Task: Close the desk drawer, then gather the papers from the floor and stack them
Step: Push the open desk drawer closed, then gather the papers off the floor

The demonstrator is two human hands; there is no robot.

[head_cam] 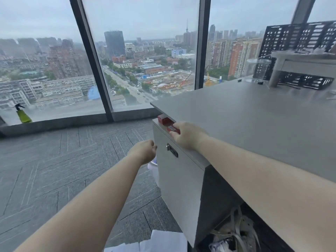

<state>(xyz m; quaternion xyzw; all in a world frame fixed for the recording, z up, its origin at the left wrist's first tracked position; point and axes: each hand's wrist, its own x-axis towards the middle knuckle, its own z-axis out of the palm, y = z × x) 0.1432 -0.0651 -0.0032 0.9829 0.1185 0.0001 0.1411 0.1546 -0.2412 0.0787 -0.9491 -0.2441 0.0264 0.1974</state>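
The white drawer front [180,171] with a small lock stands a little out from under the grey desk top [254,113]. Red boxes [164,118] show in the gap behind it. My right hand [185,135] lies over the drawer's top edge, fingers curled down by one red box. My left hand [144,151] is loosely curled, its fingertips against the drawer front's left edge. White papers [163,241] lie on the grey carpet at the bottom of the view, partly cut off.
Floor-to-ceiling windows run along the far side, with a green spray bottle [22,115] on the sill. A black perforated rack [298,51], a clear container [257,70] and a white stand sit on the desk. Bags [234,233] lie under the desk.
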